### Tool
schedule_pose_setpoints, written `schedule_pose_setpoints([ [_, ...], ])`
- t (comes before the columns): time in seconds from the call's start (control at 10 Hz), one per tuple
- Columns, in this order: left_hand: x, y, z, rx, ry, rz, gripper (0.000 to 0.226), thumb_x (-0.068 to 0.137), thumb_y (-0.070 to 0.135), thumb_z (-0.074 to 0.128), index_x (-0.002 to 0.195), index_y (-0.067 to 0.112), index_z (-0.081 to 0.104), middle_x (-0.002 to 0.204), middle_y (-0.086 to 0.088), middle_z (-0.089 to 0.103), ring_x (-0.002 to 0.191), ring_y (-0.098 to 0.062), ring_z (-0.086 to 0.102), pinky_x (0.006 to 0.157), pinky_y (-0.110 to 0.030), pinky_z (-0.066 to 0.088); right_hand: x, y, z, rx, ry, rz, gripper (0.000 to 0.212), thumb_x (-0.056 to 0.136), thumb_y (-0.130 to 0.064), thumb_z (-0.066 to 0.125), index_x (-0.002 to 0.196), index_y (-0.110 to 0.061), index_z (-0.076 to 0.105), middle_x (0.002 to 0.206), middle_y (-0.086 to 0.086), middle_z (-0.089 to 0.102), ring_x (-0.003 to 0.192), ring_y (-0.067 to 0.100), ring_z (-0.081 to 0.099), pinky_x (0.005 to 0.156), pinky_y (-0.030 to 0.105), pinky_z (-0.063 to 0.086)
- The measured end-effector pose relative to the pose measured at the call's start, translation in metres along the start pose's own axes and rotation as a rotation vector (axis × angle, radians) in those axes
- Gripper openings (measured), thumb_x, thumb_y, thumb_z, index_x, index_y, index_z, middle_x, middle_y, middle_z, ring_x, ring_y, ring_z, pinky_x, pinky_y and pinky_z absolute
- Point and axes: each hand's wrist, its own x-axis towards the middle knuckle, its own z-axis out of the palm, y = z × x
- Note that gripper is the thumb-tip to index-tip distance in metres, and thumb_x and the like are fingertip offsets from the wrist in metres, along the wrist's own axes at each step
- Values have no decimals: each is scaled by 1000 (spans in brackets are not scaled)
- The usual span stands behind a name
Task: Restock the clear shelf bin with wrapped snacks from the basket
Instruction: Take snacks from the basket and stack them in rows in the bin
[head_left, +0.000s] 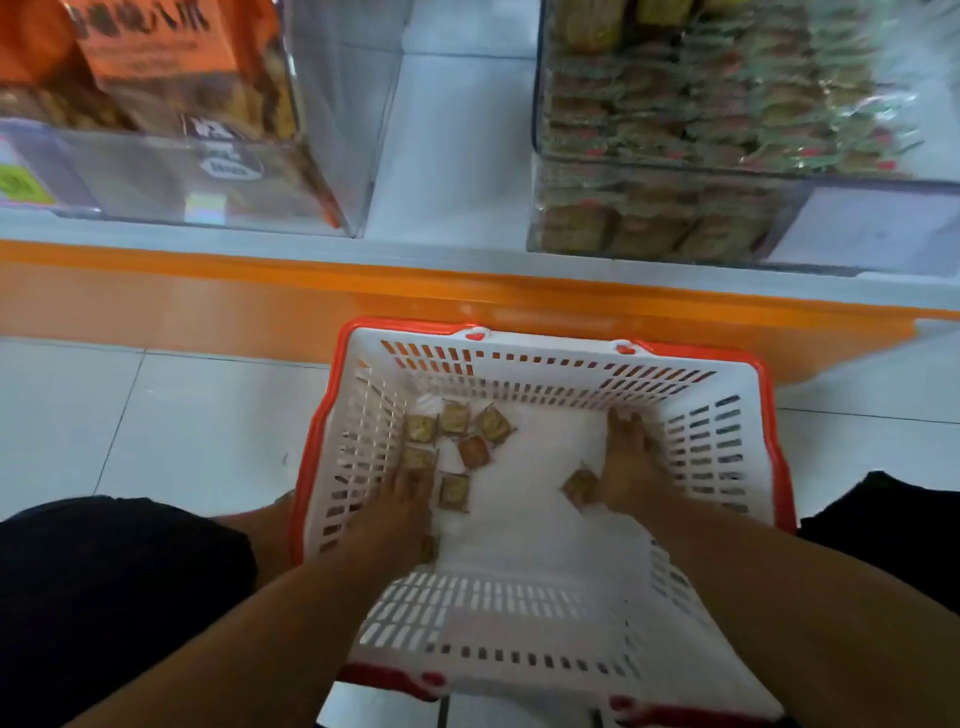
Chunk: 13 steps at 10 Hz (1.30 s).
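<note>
Head cam, looking down: both hands are in the basket (540, 613), which sits on the floor right in front of the shelf. White basket w/ red rim, mostly bare bottom now. I count approx 8 or so wrapped snacks (454, 418) left, most of them bunched in the far-left corner, one more (580, 486) lying just beside the right hand.

Left hand (400, 506) is down on the snacks at the left wall, fingers over a couple of packets. Can't tell if it's actually pinching one or just resting on them, too blurry. Right hand (631, 467) is near the right wall, fingers pointing down to the basket floor, maybe covering something; again can't tell if it grips anything.

Clear bin (737, 218) up on the right of the shelf looks pretty full already, stacked w/ the same kind of brownish packets nearly to the top. Other clear bin (156, 171) on the left holds orange bags, diff product, so prob not the target.

So imo the job's mostly done: bin near full, only a handful left to scoop up and carry over. Prob one or two more grabs.
</note>
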Motion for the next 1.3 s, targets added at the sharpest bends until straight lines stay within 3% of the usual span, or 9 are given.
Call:
schedule_pose_setpoints([
  [0.2,14,10,23,180,26,-73,93,97,42,52,161,8,-7,164,-24,13,151,-41,18,122,-47,25,-4,-11,38,-90,48,-115,79,91,-42,65,156,-19,25,147,16,31,131,37,35,101,42,45],
  [0.3,21,8,30,201,23,-80,78,101,34,46,161,9,3,165,-24,15,151,-41,21,121,-48,23,-5,-24,51,-64,-53,-205,59,94,-29,62,145,-20,34,135,13,35,119,33,45,86,41,52],
  [0.5,31,4,34,192,59,-82,78,101,28,49,159,1,6,164,-23,20,151,-39,23,125,-47,13,-2,-58,57,-230,-232,-250,58,84,-27,75,131,-12,43,133,14,40,128,34,39,94,44,50],
  [0.6,32,4,31,211,84,-53,74,99,28,50,158,3,15,160,-23,27,148,-39,27,124,-48,14,2,-84,53,-64,-314,-314,44,85,-22,74,120,-12,51,120,8,50,111,31,55,92,40,51],
  [0.7,31,3,29,213,55,14,65,100,30,46,156,8,22,153,-17,42,141,-34,39,124,-49,14,4,-110,49,173,-282,-407,52,86,-9,68,133,-17,49,104,-12,53,110,25,60,94,40,52],
  [0.8,32,2,32,187,12,34,56,100,30,46,151,11,31,141,-11,54,128,-30,53,123,-48,17,12,-128,45,170,-255,-416,65,93,-7,60,151,-16,34,144,10,45,130,32,50,105,39,44],
  [1.0,37,1,30,94,-49,12,46,98,25,55,141,12,45,142,-13,48,123,-30,53,102,-44,44,18,-126,47,30,-115,-426,42,90,-17,67,128,-16,50,136,13,40,111,34,56,89,41,52],
  [1.1,40,1,35,-2,-89,49,48,99,25,57,144,16,43,138,-10,53,119,-27,57,96,-42,50,12,-118,52,-73,-169,-508,43,79,-6,73,110,-21,47,125,4,48,100,26,55,79,42,54],
  [1.3,48,8,42,-120,-211,-25,38,103,26,50,138,13,47,133,-8,59,119,-26,61,93,-34,49,6,-108,73,97,-342,-353,73,72,-11,82,133,-20,41,121,6,58,105,26,60,88,39,53],
])
